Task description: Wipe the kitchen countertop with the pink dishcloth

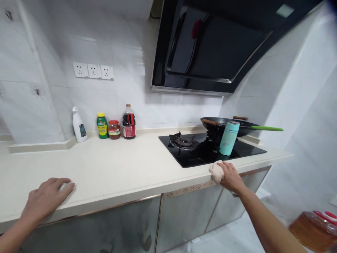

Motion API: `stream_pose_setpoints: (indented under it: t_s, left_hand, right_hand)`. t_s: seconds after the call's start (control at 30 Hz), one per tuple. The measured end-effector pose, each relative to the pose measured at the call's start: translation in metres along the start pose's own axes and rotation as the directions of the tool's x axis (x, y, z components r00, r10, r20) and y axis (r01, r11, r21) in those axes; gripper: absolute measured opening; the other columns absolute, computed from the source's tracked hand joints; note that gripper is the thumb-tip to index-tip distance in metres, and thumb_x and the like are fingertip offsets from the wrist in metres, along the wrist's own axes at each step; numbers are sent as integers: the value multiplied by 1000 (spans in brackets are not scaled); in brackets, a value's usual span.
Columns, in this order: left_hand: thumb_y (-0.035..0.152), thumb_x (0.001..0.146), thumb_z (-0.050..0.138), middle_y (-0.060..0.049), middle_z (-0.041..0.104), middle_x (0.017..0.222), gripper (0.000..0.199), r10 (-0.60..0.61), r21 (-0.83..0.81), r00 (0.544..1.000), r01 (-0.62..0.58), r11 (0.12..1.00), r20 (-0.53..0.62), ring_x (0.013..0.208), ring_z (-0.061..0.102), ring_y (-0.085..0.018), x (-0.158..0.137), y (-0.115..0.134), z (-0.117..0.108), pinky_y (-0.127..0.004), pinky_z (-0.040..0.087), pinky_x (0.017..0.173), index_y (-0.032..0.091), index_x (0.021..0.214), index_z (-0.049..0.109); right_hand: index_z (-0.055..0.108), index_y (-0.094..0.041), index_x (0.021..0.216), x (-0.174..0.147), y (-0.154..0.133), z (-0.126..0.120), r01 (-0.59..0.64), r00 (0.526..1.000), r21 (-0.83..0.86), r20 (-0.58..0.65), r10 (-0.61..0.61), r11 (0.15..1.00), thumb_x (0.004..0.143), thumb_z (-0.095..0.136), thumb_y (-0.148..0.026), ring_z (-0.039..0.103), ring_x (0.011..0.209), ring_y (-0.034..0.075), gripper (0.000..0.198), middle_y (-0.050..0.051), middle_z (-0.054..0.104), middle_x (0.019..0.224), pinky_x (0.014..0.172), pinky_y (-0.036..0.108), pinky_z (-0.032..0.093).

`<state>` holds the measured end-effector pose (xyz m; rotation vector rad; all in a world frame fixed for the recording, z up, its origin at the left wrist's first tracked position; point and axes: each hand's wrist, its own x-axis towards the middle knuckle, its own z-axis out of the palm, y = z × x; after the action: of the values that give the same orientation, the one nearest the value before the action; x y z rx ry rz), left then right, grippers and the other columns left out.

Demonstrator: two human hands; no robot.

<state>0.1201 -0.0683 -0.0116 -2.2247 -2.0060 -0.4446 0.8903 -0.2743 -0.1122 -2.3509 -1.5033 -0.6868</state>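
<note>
My right hand (230, 176) grips a pale, bunched-up cloth (217, 171) at the counter's front edge, just in front of the black gas stove (200, 154). Its fingers are wrapped over the cloth. On the left, my left hand (47, 196) rests on the cream countertop (110, 168) near the front edge, thumb apart from the fingers and nothing in it. A turquoise thermos flask (229, 140) stands on the stove, close behind my right hand.
A wok (221, 123) with a green-handled utensil (267, 128) sits over the right burner; the left burner (184, 141) is bare. Along the wall stand a spray bottle (79, 126), a green bottle (102, 126), a red-lidded jar (114, 130) and a dark sauce bottle (129, 124). Above hangs a range hood (205, 52).
</note>
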Motion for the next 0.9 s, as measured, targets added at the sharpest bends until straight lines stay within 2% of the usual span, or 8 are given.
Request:
stream_pose_setpoints:
  t_s: [0.13,0.3,0.43,0.53,0.63,0.73,0.8,0.9]
  left_hand:
    - [60,91,30,-10,63,136,56,-3,-15,1000,3,1000,18,129,54,-34,0,3,-1,-56,41,104,30,118,70]
    - [61,91,32,-12,62,136,57,-22,-21,1000,22,1000,22,129,54,-35,1,4,-1,-58,39,106,29,122,69]
    - [58,90,36,-12,63,138,54,-15,-55,1000,15,998,6,129,55,-35,-3,5,-4,-56,39,107,28,120,70]
    - [54,91,37,-11,64,137,51,-9,-66,1000,9,998,-7,129,55,-33,-7,6,-7,-53,39,107,27,118,71]
    - [52,91,37,-10,65,136,49,-13,-64,1000,12,998,-10,129,56,-32,-9,7,-8,-49,41,105,28,116,72]
    - [52,90,37,-11,66,135,50,-2,-71,1000,0,998,-18,128,57,-34,-10,6,-7,-50,42,103,27,115,73]
    - [52,91,36,-11,65,135,51,3,-70,1000,-4,998,-14,129,56,-34,-10,6,-7,-50,42,103,26,116,73]
    - [52,92,33,-12,65,134,52,-10,-60,1000,10,998,2,131,54,-33,-11,7,-8,-49,41,103,26,115,72]
  right_hand:
    - [45,-19,150,-6,-29,-7,-34,999,-38,9,34,999,72,63,-25,35,144,40,80,18,41,157,108,60,42]
    - [45,-26,150,-36,-132,-25,90,996,-35,-5,-90,995,76,55,-9,32,145,40,77,13,36,162,100,63,43]
    - [43,-30,151,-59,-213,-50,301,951,138,-115,-287,944,73,56,-7,34,142,41,81,12,40,159,101,61,41]
    - [47,-32,147,-62,-242,-66,401,916,376,-145,-375,835,66,53,-8,42,136,36,84,9,47,153,102,54,42]
    - [46,-27,143,-42,-235,-79,346,937,656,-209,-278,671,68,48,-16,54,123,29,76,9,57,138,99,46,49]
    - [38,-21,141,-1,-198,-90,165,978,796,-210,10,583,73,52,-28,62,108,28,70,11,61,122,91,41,54]
    - [35,-18,141,30,-164,-95,57,968,800,-191,162,598,74,58,-38,63,101,28,74,12,61,115,88,41,54]
    - [39,-17,138,65,-114,-88,-76,933,703,-201,300,707,74,62,-52,62,98,30,76,14,61,112,86,43,53]
